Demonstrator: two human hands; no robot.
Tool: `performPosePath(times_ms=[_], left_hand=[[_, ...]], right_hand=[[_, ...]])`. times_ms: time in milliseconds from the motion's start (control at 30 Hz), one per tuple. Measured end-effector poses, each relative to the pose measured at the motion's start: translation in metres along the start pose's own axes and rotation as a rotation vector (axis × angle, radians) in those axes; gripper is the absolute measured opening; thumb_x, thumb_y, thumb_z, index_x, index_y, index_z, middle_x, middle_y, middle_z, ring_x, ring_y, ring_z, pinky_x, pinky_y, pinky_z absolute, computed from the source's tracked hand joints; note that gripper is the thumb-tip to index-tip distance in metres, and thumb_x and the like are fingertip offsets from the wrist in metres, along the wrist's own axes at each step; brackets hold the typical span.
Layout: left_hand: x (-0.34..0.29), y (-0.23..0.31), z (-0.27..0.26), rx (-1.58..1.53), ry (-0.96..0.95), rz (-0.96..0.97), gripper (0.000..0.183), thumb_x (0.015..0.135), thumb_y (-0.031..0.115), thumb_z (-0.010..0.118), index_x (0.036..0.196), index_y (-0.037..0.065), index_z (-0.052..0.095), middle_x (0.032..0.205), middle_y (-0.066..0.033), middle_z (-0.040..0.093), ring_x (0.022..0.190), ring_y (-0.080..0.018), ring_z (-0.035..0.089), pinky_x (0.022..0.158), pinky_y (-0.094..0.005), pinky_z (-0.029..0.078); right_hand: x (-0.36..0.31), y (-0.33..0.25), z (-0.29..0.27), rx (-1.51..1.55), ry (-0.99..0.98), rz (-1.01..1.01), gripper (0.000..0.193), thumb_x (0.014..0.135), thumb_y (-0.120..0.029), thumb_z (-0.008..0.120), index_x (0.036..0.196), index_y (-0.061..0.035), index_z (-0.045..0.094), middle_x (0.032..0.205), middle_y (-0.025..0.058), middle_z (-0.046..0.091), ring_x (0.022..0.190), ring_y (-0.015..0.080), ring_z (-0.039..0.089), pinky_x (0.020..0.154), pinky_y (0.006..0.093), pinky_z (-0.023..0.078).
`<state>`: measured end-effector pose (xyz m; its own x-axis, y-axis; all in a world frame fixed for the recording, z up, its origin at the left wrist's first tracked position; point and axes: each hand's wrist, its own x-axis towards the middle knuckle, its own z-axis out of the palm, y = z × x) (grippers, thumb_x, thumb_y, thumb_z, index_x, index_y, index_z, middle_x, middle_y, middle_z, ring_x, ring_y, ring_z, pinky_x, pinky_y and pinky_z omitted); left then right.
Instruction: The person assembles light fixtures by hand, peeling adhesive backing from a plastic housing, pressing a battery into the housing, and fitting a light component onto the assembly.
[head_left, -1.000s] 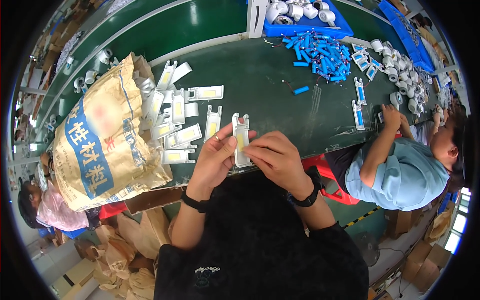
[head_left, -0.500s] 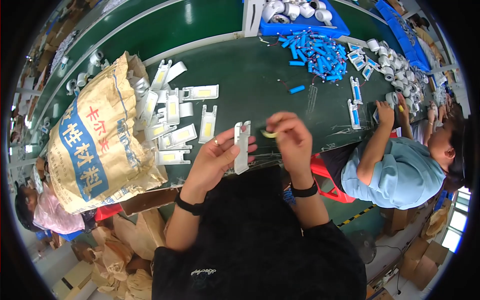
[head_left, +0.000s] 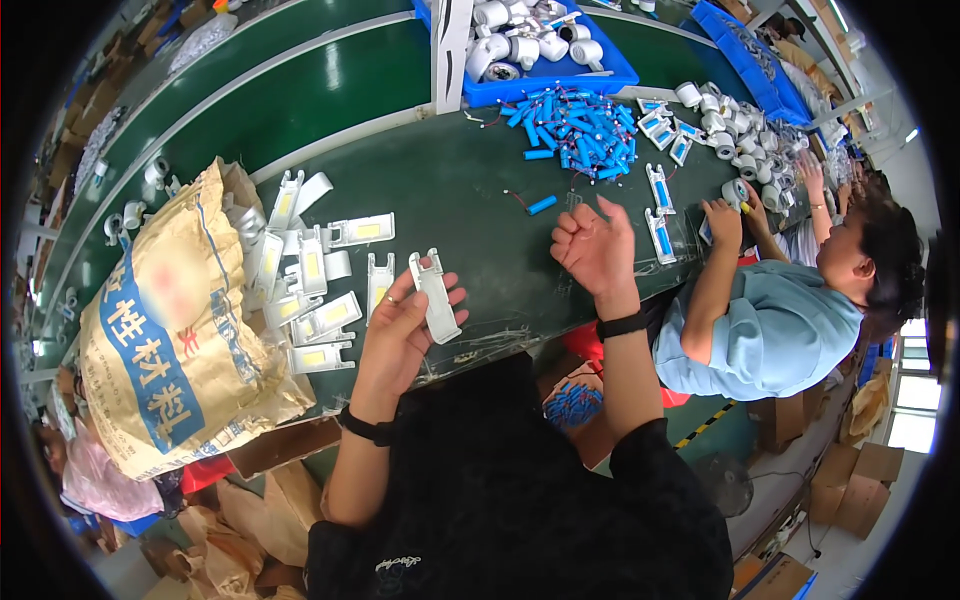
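My left hand [head_left: 398, 325] grips a white plastic housing [head_left: 437, 298], a long narrow shell with two prongs at its top end, tilted above the near edge of the bench. My right hand [head_left: 598, 250] is raised over the bench to the right, fingers loosely curled and thumb apart, with nothing visible in it. A single blue battery cell [head_left: 541, 205] with a thin red wire lies just beyond that hand. Left of my left hand lie several white housings [head_left: 312, 262] with yellow panels, partly stacked on each other.
A large tan sack [head_left: 150, 370] stands at the left. A pile of blue cells [head_left: 575, 130] lies at the back, before a blue bin [head_left: 550, 88] of white round parts. White housings with blue cells [head_left: 660, 235] lie at right, near a co-worker in a light blue shirt [head_left: 765, 335].
My right hand has moved away from the housing, and the yellowish strip in its fingers is no longer visible. The housing has tilted in my left hand. The whole view has shifted.
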<state>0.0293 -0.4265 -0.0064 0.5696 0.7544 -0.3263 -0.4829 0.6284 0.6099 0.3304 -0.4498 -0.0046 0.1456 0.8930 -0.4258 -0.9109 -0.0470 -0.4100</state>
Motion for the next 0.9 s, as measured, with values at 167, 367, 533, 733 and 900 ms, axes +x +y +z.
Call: performPosePath(times_ms=[167, 367, 533, 733, 900], left_hand=[[0.000, 0.002, -0.003, -0.018, -0.005, 0.009, 0.044, 0.104, 0.012, 0.051, 0.146, 0.004, 0.043, 0.137, -0.0225, 0.056, 0.123, -0.0340, 0.060, 0.103, -0.0497, 0.052], [0.000, 0.005, -0.007, -0.059, -0.014, 0.031, 0.045, 0.104, 0.013, 0.052, 0.147, 0.004, 0.041, 0.139, -0.0228, 0.055, 0.125, -0.0346, 0.058, 0.104, -0.0505, 0.052], [0.005, -0.002, -0.014, -0.091, -0.035, 0.074, 0.046, 0.103, 0.014, 0.054, 0.147, 0.008, 0.040, 0.144, -0.0217, 0.051, 0.131, -0.0348, 0.054, 0.107, -0.0533, 0.048], [0.014, -0.014, -0.016, -0.047, -0.045, 0.267, 0.051, 0.096, -0.005, 0.058, 0.142, 0.012, 0.043, 0.147, -0.0205, 0.047, 0.133, -0.0351, 0.052, 0.103, -0.0504, 0.052], [0.009, -0.014, -0.009, -0.040, -0.020, 0.364, 0.063, 0.094, -0.005, 0.060, 0.149, 0.012, 0.034, 0.148, -0.0198, 0.047, 0.133, -0.0331, 0.052, 0.101, -0.0470, 0.054]], right_hand=[[0.015, 0.002, -0.006, -0.888, 0.154, -0.284, 0.020, 0.095, -0.027, 0.065, 0.091, -0.0081, 0.060, 0.069, 0.0013, 0.046, 0.051, 0.0179, 0.045, 0.050, 0.0298, 0.040], [0.030, -0.021, -0.004, -2.388, -0.211, -1.029, 0.024, 0.088, -0.018, 0.070, 0.112, -0.0144, 0.073, 0.085, 0.0092, 0.062, 0.078, 0.0316, 0.064, 0.067, 0.0433, 0.052], [0.053, -0.016, -0.010, -2.382, -0.246, -1.010, 0.022, 0.085, -0.017, 0.074, 0.106, -0.0115, 0.074, 0.084, 0.0085, 0.060, 0.077, 0.0299, 0.063, 0.068, 0.0412, 0.051], [0.000, 0.042, 0.031, -1.145, -0.075, -0.298, 0.019, 0.084, -0.005, 0.080, 0.099, 0.0020, 0.071, 0.088, 0.0008, 0.070, 0.076, 0.0033, 0.059, 0.066, 0.0199, 0.046], [-0.051, 0.112, 0.076, -1.476, -0.019, -0.813, 0.016, 0.083, -0.008, 0.079, 0.098, -0.0038, 0.076, 0.068, 0.0034, 0.053, 0.060, 0.0110, 0.049, 0.055, 0.0274, 0.038]])
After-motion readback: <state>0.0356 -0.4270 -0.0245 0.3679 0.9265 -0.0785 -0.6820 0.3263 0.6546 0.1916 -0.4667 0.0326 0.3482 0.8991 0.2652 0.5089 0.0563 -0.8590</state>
